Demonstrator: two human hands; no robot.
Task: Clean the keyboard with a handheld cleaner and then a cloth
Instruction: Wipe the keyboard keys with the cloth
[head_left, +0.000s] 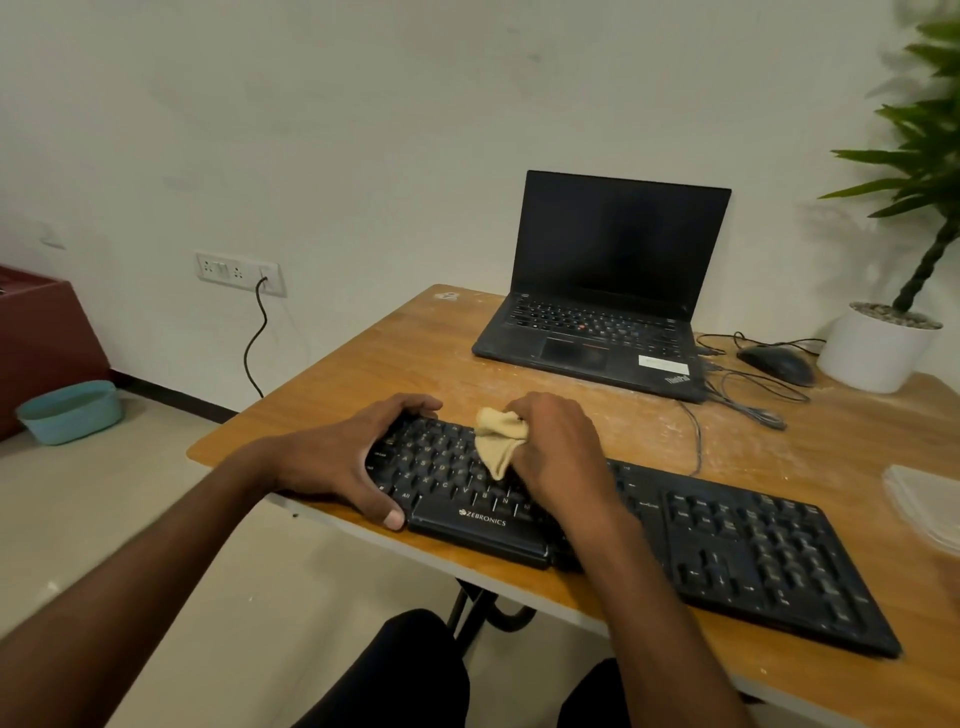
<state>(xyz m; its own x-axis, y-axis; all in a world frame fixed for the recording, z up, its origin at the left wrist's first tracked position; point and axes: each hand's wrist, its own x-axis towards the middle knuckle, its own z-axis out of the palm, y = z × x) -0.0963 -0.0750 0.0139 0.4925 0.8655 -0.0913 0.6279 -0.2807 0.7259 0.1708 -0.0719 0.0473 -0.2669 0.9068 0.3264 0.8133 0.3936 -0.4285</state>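
A black keyboard (727, 551) lies slantwise along the near edge of the wooden table (597, 415). My left hand (353, 457) grips the keyboard's left end, thumb on the front edge and fingers curled over the back. My right hand (556, 447) is closed on a crumpled beige cloth (496, 439) and presses it on the keys left of the middle. No handheld cleaner is in view.
An open black laptop (597, 322) stands at the back of the table, with a black mouse (776, 364), loose cables (748, 400) and a potted plant (878, 348) to its right. A clear plastic piece (930, 504) lies at the right edge. A teal tub (70, 413) sits on the floor.
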